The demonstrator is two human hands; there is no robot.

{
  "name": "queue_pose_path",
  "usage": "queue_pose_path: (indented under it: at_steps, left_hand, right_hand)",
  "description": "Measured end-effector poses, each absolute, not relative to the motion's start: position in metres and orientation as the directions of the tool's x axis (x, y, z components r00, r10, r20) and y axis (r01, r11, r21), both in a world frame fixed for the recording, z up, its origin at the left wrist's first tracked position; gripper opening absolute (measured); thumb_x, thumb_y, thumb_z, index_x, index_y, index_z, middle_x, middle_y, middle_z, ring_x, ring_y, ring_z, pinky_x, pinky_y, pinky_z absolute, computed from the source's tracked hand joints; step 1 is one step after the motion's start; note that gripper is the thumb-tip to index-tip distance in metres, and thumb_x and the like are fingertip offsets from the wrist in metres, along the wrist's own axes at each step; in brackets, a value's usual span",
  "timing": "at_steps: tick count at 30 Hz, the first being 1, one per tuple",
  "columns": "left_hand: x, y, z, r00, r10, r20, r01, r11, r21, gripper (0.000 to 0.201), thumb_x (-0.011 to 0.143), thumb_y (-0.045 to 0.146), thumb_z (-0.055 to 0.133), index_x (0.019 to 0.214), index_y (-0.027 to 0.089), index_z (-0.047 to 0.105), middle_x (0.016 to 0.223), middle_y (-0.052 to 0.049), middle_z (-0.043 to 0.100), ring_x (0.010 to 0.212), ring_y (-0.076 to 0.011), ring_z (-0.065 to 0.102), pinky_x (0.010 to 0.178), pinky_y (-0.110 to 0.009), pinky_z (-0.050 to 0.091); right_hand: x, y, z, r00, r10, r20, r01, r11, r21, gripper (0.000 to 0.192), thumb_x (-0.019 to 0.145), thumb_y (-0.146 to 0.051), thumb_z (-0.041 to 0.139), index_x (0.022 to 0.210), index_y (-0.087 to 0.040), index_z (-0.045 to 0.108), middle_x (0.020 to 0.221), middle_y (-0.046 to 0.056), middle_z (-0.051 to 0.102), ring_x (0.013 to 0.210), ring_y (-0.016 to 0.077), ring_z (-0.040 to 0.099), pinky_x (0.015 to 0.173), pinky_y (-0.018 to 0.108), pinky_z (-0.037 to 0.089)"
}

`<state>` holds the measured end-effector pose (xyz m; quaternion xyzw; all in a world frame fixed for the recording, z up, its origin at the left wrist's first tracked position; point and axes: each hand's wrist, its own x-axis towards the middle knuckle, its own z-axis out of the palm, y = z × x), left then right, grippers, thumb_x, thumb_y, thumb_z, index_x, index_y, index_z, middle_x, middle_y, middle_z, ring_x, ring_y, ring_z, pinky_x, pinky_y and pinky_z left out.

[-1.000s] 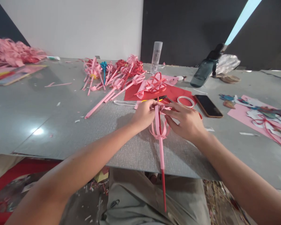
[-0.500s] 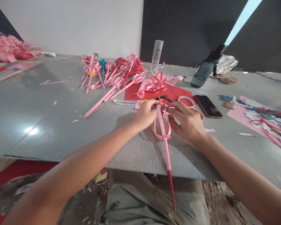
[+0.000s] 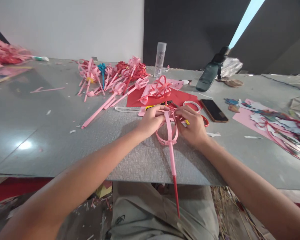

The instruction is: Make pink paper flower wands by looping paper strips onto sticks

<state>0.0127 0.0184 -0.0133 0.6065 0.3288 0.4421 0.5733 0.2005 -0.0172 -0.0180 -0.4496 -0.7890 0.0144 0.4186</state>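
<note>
A pink paper-strip flower (image 3: 169, 128) with loops bent into a cage lies between my hands, its rolled pink stem (image 3: 172, 158) pointing toward me. A thin red stick (image 3: 176, 196) sticks out of the stem past the table edge. My left hand (image 3: 152, 120) pinches the far end of the strips with thumb and finger. My right hand (image 3: 192, 126) is closed at the same far end, fingertips on a pink strip at its right side. The fingers partly hide the strip ends. Behind the hands lies a yellow-and-black cutter (image 3: 157, 105), partly covered.
Finished-looking pink paper flowers (image 3: 118, 89) lie in a heap at the back. Red paper (image 3: 132, 99), a roll of tape (image 3: 192, 106), a phone (image 3: 214, 110) and red-handled scissors (image 3: 205, 120) are nearby. A clear-capped bottle (image 3: 160, 60) and a dark bottle (image 3: 207, 78) stand behind.
The view has swung slightly right, so everything sits farther left. My right fingers have curled in more at the strip ends; my left hand keeps its pinch.
</note>
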Motion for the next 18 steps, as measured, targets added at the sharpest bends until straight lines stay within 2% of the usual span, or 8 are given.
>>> queue_pose_path:
  at_steps: [2, 4, 6, 10, 15, 18]
  left_hand:
    - [0.0123, 0.0189, -0.0148, 0.399, 0.903, 0.162, -0.084, -0.139, 0.987, 0.025, 0.084, 0.005, 0.059, 0.106, 0.017, 0.066, 0.091, -0.006, 0.075, 0.075, -0.016, 0.07, 0.07, -0.03, 0.055]
    - [0.0122, 0.0197, -0.0171, 0.408, 0.897, 0.17, -0.045, -0.166, 0.985, 0.029, 0.083, 0.005, 0.058, 0.108, 0.018, 0.065, 0.085, -0.004, 0.073, 0.072, -0.0159, 0.069, 0.068, -0.029, 0.053]
    - [0.0124, 0.0205, -0.0195, 0.416, 0.891, 0.181, -0.014, -0.192, 0.981, 0.03, 0.084, 0.007, 0.059, 0.111, 0.019, 0.065, 0.084, -0.003, 0.072, 0.072, -0.0161, 0.068, 0.066, -0.029, 0.052]
    - [0.0128, 0.0217, -0.0231, 0.442, 0.878, 0.183, 0.001, -0.204, 0.979, 0.034, 0.083, 0.011, 0.062, 0.115, 0.019, 0.064, 0.102, -0.006, 0.073, 0.08, -0.0159, 0.068, 0.071, -0.029, 0.052]
    - [0.0129, 0.0175, -0.0188, 0.424, 0.897, 0.126, 0.03, -0.153, 0.988, 0.033, 0.083, 0.012, 0.06, 0.115, 0.02, 0.064, 0.108, -0.006, 0.071, 0.088, -0.0163, 0.068, 0.074, -0.027, 0.053]
    - [0.0123, 0.0146, -0.0138, 0.437, 0.897, 0.064, -0.019, -0.061, 0.998, 0.027, 0.091, 0.018, 0.056, 0.117, 0.021, 0.062, 0.115, -0.008, 0.07, 0.092, -0.0178, 0.07, 0.073, -0.027, 0.055]
  right_hand:
    - [0.2001, -0.0163, -0.0175, -0.166, 0.762, 0.625, 0.662, 0.556, -0.502, 0.007, 0.09, -0.02, 0.061, 0.095, -0.025, 0.062, 0.096, 0.005, 0.07, 0.081, 0.0198, 0.067, 0.072, 0.036, 0.056]
    - [0.1997, -0.0157, -0.0167, -0.123, 0.786, 0.606, 0.606, 0.543, -0.582, 0.014, 0.088, -0.024, 0.066, 0.1, -0.026, 0.061, 0.098, 0.004, 0.069, 0.08, 0.0189, 0.067, 0.07, 0.035, 0.056]
    - [0.1995, -0.0153, -0.0156, -0.158, 0.791, 0.591, 0.545, 0.569, -0.616, 0.02, 0.085, -0.023, 0.068, 0.104, -0.025, 0.062, 0.103, 0.005, 0.07, 0.082, 0.0186, 0.068, 0.073, 0.035, 0.056]
    - [0.1986, -0.0147, -0.0141, -0.241, 0.818, 0.523, 0.486, 0.568, -0.664, 0.013, 0.083, -0.018, 0.065, 0.094, -0.023, 0.068, 0.094, 0.004, 0.073, 0.082, 0.0183, 0.068, 0.076, 0.035, 0.056]
    - [0.1976, -0.0122, -0.0157, -0.116, 0.882, 0.456, 0.46, 0.455, -0.763, 0.009, 0.077, -0.017, 0.063, 0.082, -0.021, 0.069, 0.082, 0.002, 0.071, 0.075, 0.0169, 0.065, 0.069, 0.032, 0.05]
    - [0.2003, -0.008, -0.0181, -0.007, 0.884, 0.468, 0.397, 0.432, -0.81, 0.008, 0.074, -0.02, 0.063, 0.08, -0.022, 0.068, 0.076, 0.0, 0.068, 0.07, 0.0155, 0.061, 0.066, 0.031, 0.047]
